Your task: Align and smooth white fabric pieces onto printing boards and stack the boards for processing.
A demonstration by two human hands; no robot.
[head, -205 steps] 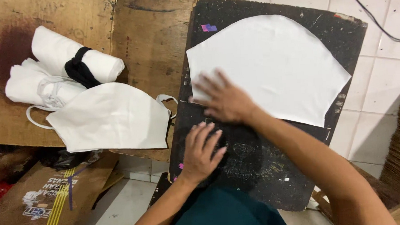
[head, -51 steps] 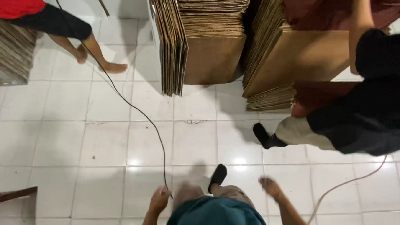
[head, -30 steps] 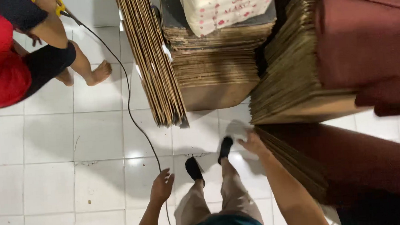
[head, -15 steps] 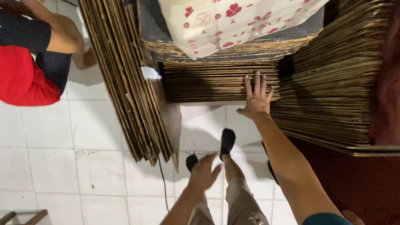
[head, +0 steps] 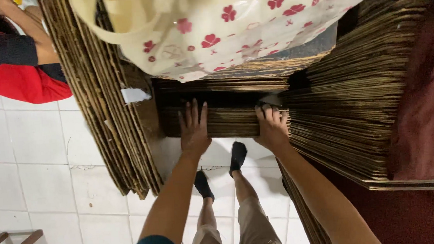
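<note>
Both hands are on the cardboard stack ahead: left hand flat, fingers spread against its front edge; right hand curled over the edge, gripping several sheets. The stack sits under a flowered bag. Step in hand appears to be pulling sheets out; that calls for a firm two-handed grip.

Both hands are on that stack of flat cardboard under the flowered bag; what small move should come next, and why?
Probably curl the fingers of both hands around a few sheets: the left hand lies flat on the cardboard stack, the right hand already grips its edge, and the flowered bag rests above.
</note>
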